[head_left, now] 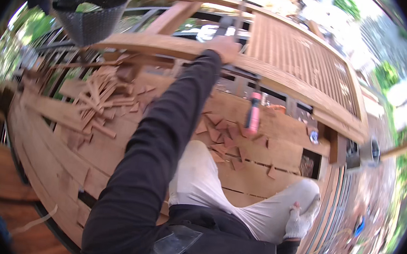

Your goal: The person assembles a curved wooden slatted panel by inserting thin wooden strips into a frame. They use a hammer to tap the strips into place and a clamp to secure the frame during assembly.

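My left hand reaches forward to the near rail of a wooden frame. Its fingers look curled, but what they hold is hidden and blurred. Beside it a narrow bar crosses toward the far rail, and a dark strip shows above the knuckles. To the right, a pink and black tool handle hangs from a thin shaft below the rail. My right hand, in a pale knit glove with bare fingertips showing, rests on my right knee; how far its fingers are closed is unclear.
A slatted wooden panel fills the frame's right side. Small wood wedges lie scattered before me on the plank surface. Thin offcuts are piled at the left. A rectangular hole opens near my right knee. A mesh strap hangs upper left.
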Action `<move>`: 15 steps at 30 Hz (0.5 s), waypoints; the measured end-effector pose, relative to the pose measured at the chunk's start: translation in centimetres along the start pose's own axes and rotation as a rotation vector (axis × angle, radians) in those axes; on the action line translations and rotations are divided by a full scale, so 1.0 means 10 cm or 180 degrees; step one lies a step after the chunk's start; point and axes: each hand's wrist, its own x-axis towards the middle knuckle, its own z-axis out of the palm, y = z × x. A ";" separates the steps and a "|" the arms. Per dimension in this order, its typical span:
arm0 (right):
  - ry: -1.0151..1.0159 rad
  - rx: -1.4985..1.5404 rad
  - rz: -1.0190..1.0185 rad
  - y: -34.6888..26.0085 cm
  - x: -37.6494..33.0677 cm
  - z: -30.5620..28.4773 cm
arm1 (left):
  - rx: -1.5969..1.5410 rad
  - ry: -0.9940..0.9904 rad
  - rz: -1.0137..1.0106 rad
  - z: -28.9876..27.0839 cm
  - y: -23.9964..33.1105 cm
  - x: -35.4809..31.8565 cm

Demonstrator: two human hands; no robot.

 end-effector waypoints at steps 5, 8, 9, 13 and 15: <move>-0.0310 0.0297 -0.0122 0.04 -0.04 0.26 | -0.0316 -0.0148 -0.0939 -0.07 -0.37 -0.14; -0.0388 0.0463 -0.0175 0.13 0.54 0.24 | -0.0627 -0.0190 -0.1142 -0.33 -0.10 -0.25; -0.0367 0.0761 -0.0406 0.03 0.75 0.27 | -0.0615 -0.0191 -0.1083 -0.37 -0.10 -0.30; -0.0456 0.0590 -0.1754 -0.98 1.42 0.30 | -0.0632 -0.0049 -0.0917 -0.24 -0.10 -0.19; -0.0494 0.0561 -0.2224 -1.60 1.65 0.40 | -0.0590 -0.0043 -0.0832 -0.21 -0.06 -0.14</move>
